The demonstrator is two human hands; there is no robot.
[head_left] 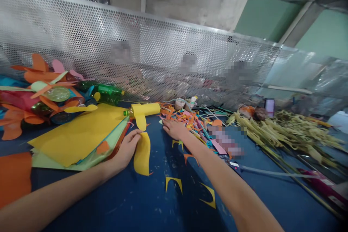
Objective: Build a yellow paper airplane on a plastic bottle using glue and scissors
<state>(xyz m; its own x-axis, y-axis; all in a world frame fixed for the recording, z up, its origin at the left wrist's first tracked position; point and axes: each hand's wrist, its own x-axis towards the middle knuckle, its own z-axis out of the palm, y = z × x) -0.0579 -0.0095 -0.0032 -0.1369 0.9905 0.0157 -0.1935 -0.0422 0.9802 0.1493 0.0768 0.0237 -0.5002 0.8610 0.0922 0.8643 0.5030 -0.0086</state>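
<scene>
My left hand (pixel 126 150) pinches the edge of a yellow paper petal (pixel 142 154) that lies on the blue table (pixel 141 203). Beyond it lies a bottle wrapped in yellow paper (pixel 144 110) with another yellow petal hanging from it. My right hand (pixel 174 128) reaches forward, fingers flat and spread, resting at the edge of a heap of coloured paper scraps (pixel 190 119); it holds nothing.
A stack of yellow, green and orange paper sheets (pixel 78 137) lies left. Paper flowers on bottles (pixel 46 94) are piled far left. Dried plant stalks (pixel 282 134) spread right. Yellow offcuts (pixel 174 183) dot the table. A perforated metal screen (pixel 163 54) stands behind, with people beyond it.
</scene>
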